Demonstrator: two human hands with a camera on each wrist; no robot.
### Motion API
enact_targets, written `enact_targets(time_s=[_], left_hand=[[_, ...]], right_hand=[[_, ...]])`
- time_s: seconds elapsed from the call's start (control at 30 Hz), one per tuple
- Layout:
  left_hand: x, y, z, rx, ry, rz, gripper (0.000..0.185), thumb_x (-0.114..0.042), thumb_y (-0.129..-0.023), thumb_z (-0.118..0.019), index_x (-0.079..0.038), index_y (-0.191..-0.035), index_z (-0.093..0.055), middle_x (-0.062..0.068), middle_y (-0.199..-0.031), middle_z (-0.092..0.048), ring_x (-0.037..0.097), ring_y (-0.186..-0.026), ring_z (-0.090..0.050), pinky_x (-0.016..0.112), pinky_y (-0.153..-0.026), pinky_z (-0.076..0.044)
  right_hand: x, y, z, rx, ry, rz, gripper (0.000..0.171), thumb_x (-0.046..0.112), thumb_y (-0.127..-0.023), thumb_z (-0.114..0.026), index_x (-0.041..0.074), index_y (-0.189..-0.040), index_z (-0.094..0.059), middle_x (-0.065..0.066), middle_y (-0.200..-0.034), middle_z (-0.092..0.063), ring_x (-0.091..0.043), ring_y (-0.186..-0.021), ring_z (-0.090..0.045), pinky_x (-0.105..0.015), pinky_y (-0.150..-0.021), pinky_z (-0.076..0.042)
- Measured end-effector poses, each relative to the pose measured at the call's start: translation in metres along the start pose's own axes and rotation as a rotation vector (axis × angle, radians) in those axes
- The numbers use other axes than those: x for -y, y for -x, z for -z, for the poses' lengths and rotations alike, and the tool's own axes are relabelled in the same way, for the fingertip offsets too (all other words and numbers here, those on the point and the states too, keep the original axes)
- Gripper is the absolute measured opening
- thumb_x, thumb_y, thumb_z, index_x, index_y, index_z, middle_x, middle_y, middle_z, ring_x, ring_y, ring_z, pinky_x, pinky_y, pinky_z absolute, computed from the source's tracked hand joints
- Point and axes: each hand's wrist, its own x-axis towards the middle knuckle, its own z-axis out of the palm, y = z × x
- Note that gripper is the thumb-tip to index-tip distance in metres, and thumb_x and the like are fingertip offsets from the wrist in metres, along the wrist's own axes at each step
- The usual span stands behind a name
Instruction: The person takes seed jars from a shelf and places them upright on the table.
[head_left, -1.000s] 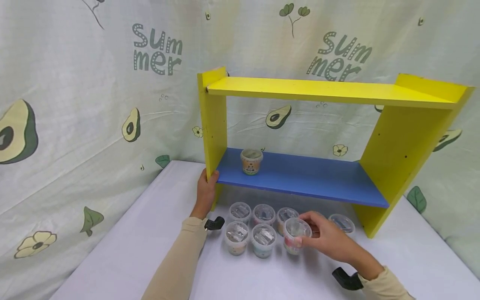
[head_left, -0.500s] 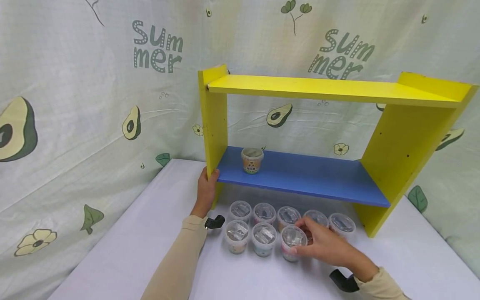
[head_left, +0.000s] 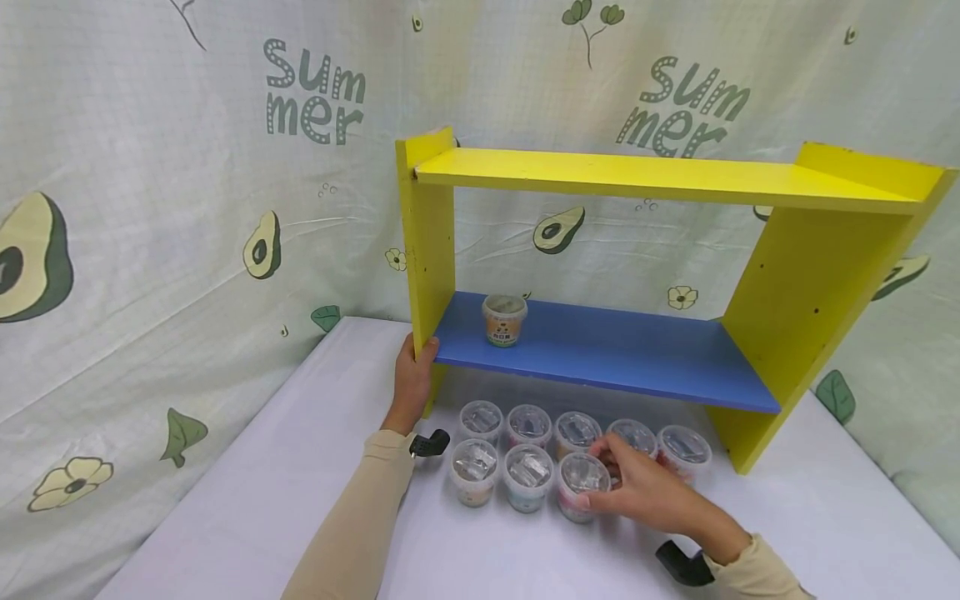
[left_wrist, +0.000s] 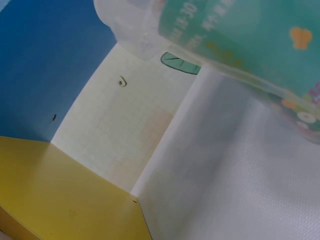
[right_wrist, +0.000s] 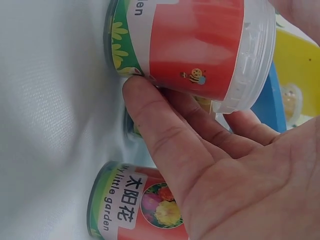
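Cloth backdrop [head_left: 150, 208], avocado print, creased. Table [head_left: 262, 500] w/ white woven cover. Shelf [head_left: 600, 250]: flat painted boards, yellow top & sides, blue lower board. One round tub [head_left: 504, 320] on blue board, left end. Eight more tubs on table under & in front of shelf, two rows, clear ribbed lids.

L hand [head_left: 412, 385] wraps shelf's left upright. R hand [head_left: 645, 492] fingers curled round red tub [head_left: 581, 486], front row right end, standing on table.
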Motion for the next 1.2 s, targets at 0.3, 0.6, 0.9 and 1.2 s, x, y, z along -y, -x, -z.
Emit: enact_targets(time_s=[0.3, 0.6, 0.9, 1.2], left_hand=[[0.030, -0.013, -0.001, -0.001, 0.022, -0.016, 0.051, -0.035, -0.105, -0.049, -0.002, -0.143, -0.043, 0.014, -0.119, -0.051, 0.025, -0.103, -0.046, 0.040, -0.092, -0.037], [0.031, -0.013, -0.002, -0.018, 0.029, -0.037, 0.053, -0.040, -0.103, -0.051, -0.003, -0.140, -0.046, 0.015, -0.117, -0.052, 0.028, -0.102, -0.047, 0.042, -0.092, -0.037], [0.032, -0.013, -0.002, -0.036, 0.022, -0.039, 0.050, -0.038, -0.102, -0.051, -0.001, -0.136, -0.048, 0.015, -0.112, -0.052, 0.028, -0.099, -0.048, 0.042, -0.090, -0.038], [0.032, -0.013, -0.003, -0.046, 0.028, -0.039, 0.050, -0.038, -0.102, -0.051, 0.000, -0.135, -0.048, 0.014, -0.109, -0.052, 0.027, -0.097, -0.047, 0.041, -0.087, -0.037]], right_hand=[[0.002, -0.001, 0.000, -0.012, 0.006, -0.029, 0.061, 0.041, -0.082, -0.081, 0.005, -0.119, -0.048, -0.010, -0.113, -0.059, -0.025, -0.105, -0.056, -0.034, -0.082, -0.051], [0.005, -0.001, -0.001, -0.033, 0.015, -0.050, 0.061, 0.042, -0.081, -0.081, 0.006, -0.118, -0.048, -0.010, -0.114, -0.060, -0.026, -0.109, -0.057, -0.045, -0.088, -0.048], [0.004, -0.001, 0.001, -0.005, 0.014, -0.050, 0.061, 0.042, -0.083, -0.080, 0.005, -0.121, -0.048, -0.010, -0.116, -0.060, -0.027, -0.111, -0.057, -0.045, -0.088, -0.049], [0.010, 0.004, 0.015, 0.038, 0.025, -0.040, 0.055, 0.040, -0.091, -0.072, 0.004, -0.129, -0.054, -0.010, -0.121, -0.060, -0.021, -0.104, -0.059, -0.033, -0.083, -0.051]])
